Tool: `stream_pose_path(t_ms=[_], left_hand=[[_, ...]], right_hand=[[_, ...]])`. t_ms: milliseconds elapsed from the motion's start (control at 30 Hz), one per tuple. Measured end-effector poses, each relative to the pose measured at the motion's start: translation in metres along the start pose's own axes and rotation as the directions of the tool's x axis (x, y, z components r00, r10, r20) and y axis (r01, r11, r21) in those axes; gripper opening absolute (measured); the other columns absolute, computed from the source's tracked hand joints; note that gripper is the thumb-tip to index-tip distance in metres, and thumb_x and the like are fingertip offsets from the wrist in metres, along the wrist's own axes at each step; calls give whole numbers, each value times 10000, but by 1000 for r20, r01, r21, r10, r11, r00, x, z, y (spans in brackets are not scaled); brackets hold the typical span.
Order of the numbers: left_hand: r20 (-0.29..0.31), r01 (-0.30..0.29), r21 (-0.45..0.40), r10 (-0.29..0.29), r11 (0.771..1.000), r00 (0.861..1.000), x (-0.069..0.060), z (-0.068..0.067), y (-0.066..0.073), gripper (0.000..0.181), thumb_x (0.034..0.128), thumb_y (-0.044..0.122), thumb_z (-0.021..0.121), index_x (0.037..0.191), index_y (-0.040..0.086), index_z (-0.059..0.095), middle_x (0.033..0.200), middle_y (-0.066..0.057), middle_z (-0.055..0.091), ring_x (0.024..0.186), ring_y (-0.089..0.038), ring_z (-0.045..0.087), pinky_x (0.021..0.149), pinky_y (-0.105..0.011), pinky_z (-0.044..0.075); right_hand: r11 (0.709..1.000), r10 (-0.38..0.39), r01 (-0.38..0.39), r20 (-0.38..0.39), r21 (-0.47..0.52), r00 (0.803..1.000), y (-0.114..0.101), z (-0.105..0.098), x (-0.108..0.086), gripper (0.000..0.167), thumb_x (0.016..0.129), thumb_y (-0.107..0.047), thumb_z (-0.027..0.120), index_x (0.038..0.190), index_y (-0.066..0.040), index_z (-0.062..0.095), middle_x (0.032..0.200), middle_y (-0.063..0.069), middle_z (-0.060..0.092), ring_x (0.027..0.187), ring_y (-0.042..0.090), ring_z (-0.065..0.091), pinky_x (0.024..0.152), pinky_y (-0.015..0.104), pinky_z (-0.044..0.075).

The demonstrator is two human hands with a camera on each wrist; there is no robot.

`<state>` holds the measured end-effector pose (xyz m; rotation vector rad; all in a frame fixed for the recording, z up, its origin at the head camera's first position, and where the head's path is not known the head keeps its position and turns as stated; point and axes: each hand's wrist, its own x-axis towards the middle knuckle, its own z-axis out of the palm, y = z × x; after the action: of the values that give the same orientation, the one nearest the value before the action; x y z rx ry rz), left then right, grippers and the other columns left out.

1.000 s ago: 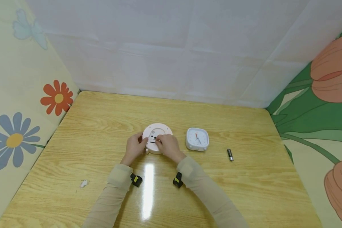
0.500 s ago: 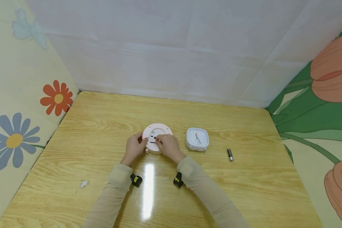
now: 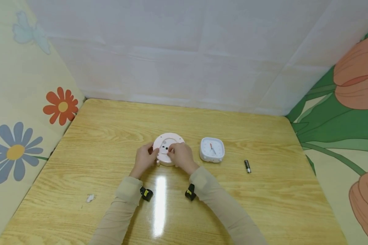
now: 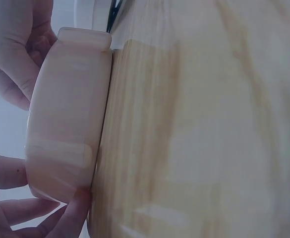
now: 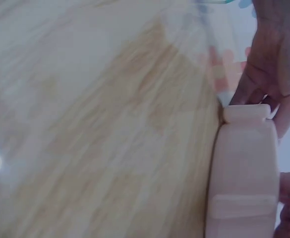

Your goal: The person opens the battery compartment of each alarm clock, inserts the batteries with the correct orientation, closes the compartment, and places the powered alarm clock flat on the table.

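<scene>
A round pale pink alarm clock [image 3: 164, 158] lies on the table, its back turned up and its small feet toward the person. My left hand [image 3: 144, 158] grips its left rim; in the left wrist view, fingers [image 4: 75, 213] reach round the pink side [image 4: 68, 119]. On the back of the clock, my right hand [image 3: 182, 157] rests with bent fingers and thumb near the middle. That right hand [image 4: 11, 47] hides part of the back, and whether its fingertips pinch or press there is unclear. The right wrist view shows my left hand [image 5: 278, 64] at the clock's far end.
A white square alarm clock [image 3: 212, 149] lies face up just right of my right hand. Farther right is a black battery [image 3: 247, 166]. A small white scrap [image 3: 90, 197] lies at the front left of the wooden table [image 3: 263, 204]. Cloth walls border the table.
A dark strip on the back of the pink clock, seen earlier beside my right fingertips, no longer shows. My right hand has shifted very slightly left; my left hand keeps its place.
</scene>
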<state>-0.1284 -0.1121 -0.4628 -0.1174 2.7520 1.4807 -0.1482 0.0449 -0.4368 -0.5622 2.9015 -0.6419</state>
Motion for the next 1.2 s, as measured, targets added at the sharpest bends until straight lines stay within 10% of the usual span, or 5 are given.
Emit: stream_pose_path(t_ms=[233, 1200], left_hand=[[16, 29, -10, -28, 1000, 999, 0, -1, 1, 387, 883, 120, 563, 1214, -76, 523, 894, -163, 597, 791, -229, 530, 664, -311, 461], [48, 58, -3, -57, 998, 997, 3, 0, -2, 368, 888, 134, 568, 1212, -41, 545, 936, -157, 619, 786, -211, 547, 630, -273, 476]], right_hand=[[979, 189, -190, 22, 79, 982, -1, -4, 5, 264, 728, -317, 754, 850, -111, 643, 805, -7, 635, 728, 156, 561, 646, 292, 434], [963, 264, -269, 129, 22, 956, -2, -13, 16, 343, 669, -351, 790, 602, -119, 546, 603, -12, 527, 577, 140, 475, 512, 249, 370]])
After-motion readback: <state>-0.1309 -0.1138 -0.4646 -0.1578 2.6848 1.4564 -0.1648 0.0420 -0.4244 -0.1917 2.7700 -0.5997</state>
